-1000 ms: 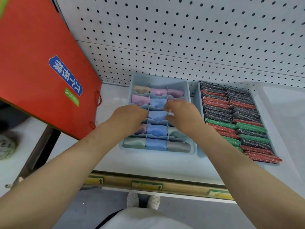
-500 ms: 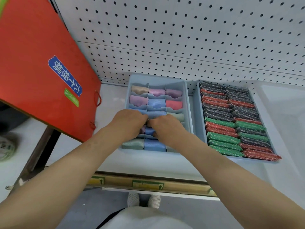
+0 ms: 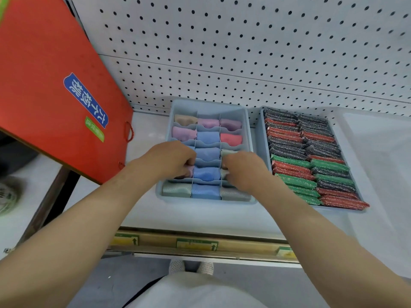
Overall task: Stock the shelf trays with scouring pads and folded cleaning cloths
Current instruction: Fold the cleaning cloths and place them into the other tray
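Folded cleaning cloths (image 3: 208,138) fill a divided tray (image 3: 249,130) at frame centre, three columns by five rows. Left hand (image 3: 172,160) curls onto a pink cloth (image 3: 189,172); right hand (image 3: 243,171) pinches a pale cloth (image 3: 225,173). Both hands hide several cells. Scouring pads (image 3: 311,158) sit in two columns right.

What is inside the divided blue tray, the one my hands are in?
The divided tray holds folded cloths in blue, pink, purple, red and grey. The left hand and right hand cover some compartments.
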